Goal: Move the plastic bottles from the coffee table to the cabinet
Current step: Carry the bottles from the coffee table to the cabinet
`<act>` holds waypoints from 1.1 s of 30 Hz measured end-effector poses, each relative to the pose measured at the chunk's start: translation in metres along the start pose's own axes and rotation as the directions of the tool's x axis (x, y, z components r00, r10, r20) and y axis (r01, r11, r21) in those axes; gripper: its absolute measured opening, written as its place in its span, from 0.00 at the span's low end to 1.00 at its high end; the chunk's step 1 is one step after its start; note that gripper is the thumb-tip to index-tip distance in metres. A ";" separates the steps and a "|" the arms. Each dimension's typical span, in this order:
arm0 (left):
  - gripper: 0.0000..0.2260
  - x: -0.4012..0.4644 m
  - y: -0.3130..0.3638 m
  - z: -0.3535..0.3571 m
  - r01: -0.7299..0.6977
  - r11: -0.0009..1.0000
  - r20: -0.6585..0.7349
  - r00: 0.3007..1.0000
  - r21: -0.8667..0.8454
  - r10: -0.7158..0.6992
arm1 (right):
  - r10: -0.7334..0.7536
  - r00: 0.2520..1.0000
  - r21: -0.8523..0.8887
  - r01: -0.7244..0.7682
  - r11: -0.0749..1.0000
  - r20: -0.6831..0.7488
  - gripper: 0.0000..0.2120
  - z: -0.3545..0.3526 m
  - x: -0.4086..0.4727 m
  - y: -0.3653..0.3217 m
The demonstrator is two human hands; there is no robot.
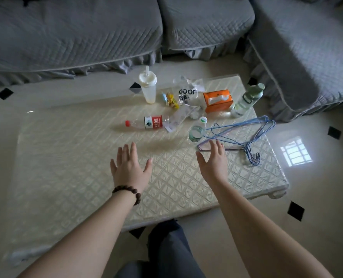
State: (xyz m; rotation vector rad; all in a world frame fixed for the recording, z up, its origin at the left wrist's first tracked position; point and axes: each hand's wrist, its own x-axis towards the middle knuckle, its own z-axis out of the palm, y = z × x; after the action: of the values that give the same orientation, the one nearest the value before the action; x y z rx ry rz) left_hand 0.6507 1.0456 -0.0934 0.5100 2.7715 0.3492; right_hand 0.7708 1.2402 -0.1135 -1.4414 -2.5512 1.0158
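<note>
Both my hands, left hand (129, 169) and right hand (213, 162), hover spread and empty. The red-label bottle (146, 122) left of the hangers (244, 135) lies flat. It looks light and crushable, so I'd grip mid-body.

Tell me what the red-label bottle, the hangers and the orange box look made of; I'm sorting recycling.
Red-label bottle: thin clear plastic, glossy; the table shows through it, and its cap is red. Hangers: thin wire, probably metal with a blue or purple coating; only slim outlines show. Orange box: likely printed cardboard, matte, with sharp folded edges and white tissue at the slot.
</note>
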 end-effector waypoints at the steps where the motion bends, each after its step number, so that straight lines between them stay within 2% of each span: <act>1: 0.33 0.012 0.006 0.005 0.000 1.000 0.013 1.000 0.008 0.000 | 0.007 1.000 0.005 -0.007 1.000 0.002 0.32 0.002 0.016 0.002; 8: 0.33 0.079 0.023 0.048 0.006 0.998 0.089 0.996 0.057 -0.011 | 0.086 0.995 0.079 -0.090 0.993 0.043 0.43 0.033 0.104 0.016; 12: 0.33 0.107 0.020 0.075 0.016 0.998 0.120 0.993 0.061 -0.023 | 0.114 0.992 0.146 -0.121 0.982 0.057 0.45 0.056 0.135 0.029; 15: 0.32 0.130 0.019 0.096 0.023 0.998 0.144 0.989 0.050 -0.030 | 0.138 0.989 0.187 -0.144 0.972 0.047 0.42 0.071 0.154 0.034; 18: 0.33 0.158 0.019 0.114 0.025 0.999 0.144 0.989 0.034 -0.030 | 0.147 0.989 0.217 -0.148 0.965 0.023 0.33 0.085 0.167 0.035; 23: 0.36 0.217 0.018 0.142 0.035 0.999 0.166 0.985 0.041 -0.041 | 0.058 0.995 0.258 -0.034 0.965 -0.086 0.22 0.097 0.186 0.030; 29: 0.34 0.277 0.030 0.175 -0.109 0.992 0.207 0.974 0.056 0.095 | 0.004 0.996 0.323 0.026 0.946 -0.091 0.24 0.107 0.198 0.022; 33: 0.34 0.293 0.026 0.194 -0.202 0.971 0.212 0.962 0.128 0.172 | -0.021 0.997 0.321 0.045 0.946 -0.079 0.25 0.119 0.189 0.021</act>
State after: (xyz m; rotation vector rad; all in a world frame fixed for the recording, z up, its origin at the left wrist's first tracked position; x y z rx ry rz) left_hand 0.4617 1.2156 -0.3378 0.8020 2.5714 0.1240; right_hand 0.6396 1.3325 -0.2698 -1.3155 -2.2179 1.2757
